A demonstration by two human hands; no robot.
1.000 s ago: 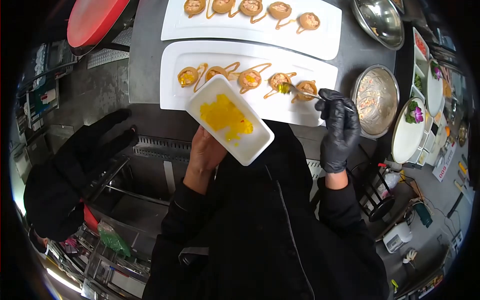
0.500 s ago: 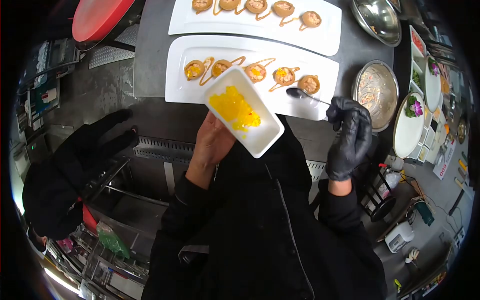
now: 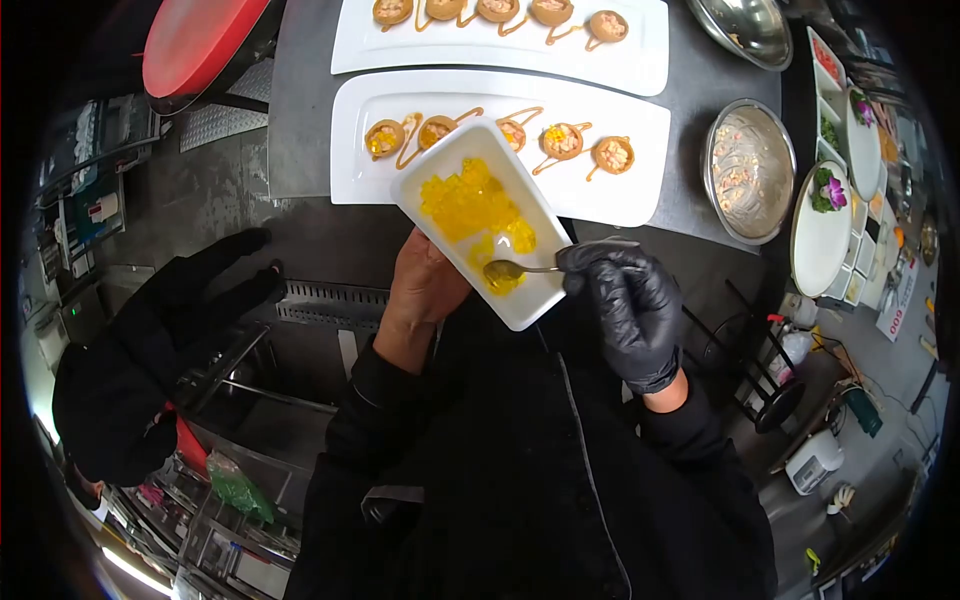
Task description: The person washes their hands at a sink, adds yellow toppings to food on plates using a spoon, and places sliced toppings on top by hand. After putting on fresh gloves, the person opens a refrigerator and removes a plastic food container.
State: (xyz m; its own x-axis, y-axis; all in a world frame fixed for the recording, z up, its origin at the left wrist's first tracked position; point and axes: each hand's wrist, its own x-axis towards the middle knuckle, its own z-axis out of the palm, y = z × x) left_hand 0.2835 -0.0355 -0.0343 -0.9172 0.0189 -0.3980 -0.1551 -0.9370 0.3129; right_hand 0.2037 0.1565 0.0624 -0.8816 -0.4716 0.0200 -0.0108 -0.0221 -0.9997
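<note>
My bare left hand [image 3: 425,282] grips a white rectangular dish [image 3: 540,215] from below and holds it tilted. Diced yellow pieces [image 3: 470,205] lie inside it. My right hand [image 3: 630,315], in a black glove, pinches the handle of a spoon [image 3: 530,268], whose bowl is down among the yellow pieces at the dish's near end. Behind the dish stands a long white plate [image 3: 600,205] with a row of small filled round shells [image 3: 613,155] on brown sauce zigzags. Yellow bits top some shells; the dish hides part of the row.
A second white plate [image 3: 640,75] with similar shells lies farther back. At right are a smeared metal bowl [image 3: 750,170], another metal bowl [image 3: 745,30] and an oval plate with a flower [image 3: 820,250]. A red pan [image 3: 200,50] and a person in black [image 3: 130,370] are at left.
My right hand has brought the spoon from the rightmost shell down and left into the white dish. The dish has shifted slightly and its yellow pieces have spread.
</note>
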